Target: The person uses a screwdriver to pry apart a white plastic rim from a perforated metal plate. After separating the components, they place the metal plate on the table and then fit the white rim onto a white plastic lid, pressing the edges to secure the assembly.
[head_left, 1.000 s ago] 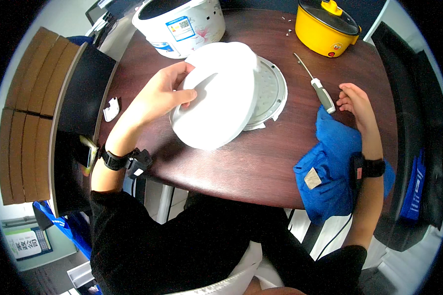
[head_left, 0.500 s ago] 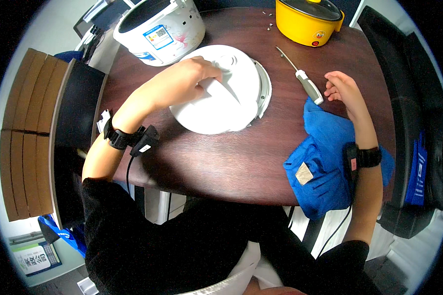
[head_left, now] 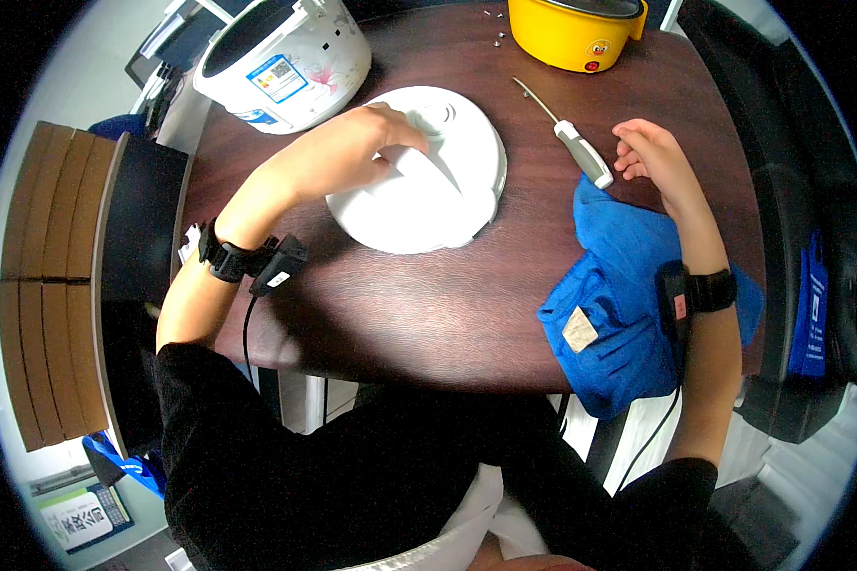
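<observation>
My left hand is closed on the raised middle ridge of a round white plastic lid, which looks like a rice cooker lid. Its fingertips are partly hidden behind the knuckles. The lid lies flat on the table. To the right, my right hand hovers with loosely curled fingers apart and nothing in them. Just left of that hand lies a screwdriver with a grey and white handle, its shaft pointing away. A blue cloth with a beige patch lies beneath my right forearm.
Behind the lid, at the far left, stands a white rice cooker body with a flower print. A yellow electric pot stands at the back right, several small screws beside it. The dark wooden table curves along its near edge.
The lid has shifted right over the grey-rimmed part that showed at its right side, which is now covered. My right hand stays near the screwdriver. The whole view has tilted slightly.
</observation>
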`<action>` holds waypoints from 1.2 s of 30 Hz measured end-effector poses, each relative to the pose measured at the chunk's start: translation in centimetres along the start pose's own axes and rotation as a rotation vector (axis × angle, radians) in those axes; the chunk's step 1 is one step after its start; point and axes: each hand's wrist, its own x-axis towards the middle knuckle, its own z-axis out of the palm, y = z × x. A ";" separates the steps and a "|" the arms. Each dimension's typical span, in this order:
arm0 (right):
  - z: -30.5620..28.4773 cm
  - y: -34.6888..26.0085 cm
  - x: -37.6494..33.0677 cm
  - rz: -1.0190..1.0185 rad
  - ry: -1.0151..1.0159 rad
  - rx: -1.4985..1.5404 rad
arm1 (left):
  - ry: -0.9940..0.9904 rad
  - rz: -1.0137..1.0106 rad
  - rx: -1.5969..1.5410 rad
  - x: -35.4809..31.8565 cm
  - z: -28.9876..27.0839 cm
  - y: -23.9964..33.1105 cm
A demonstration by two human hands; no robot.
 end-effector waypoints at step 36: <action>0.1 -0.2 -0.1 -0.016 0.007 -0.048 | 0.063 -0.007 0.032 -0.4 -1.2 -0.2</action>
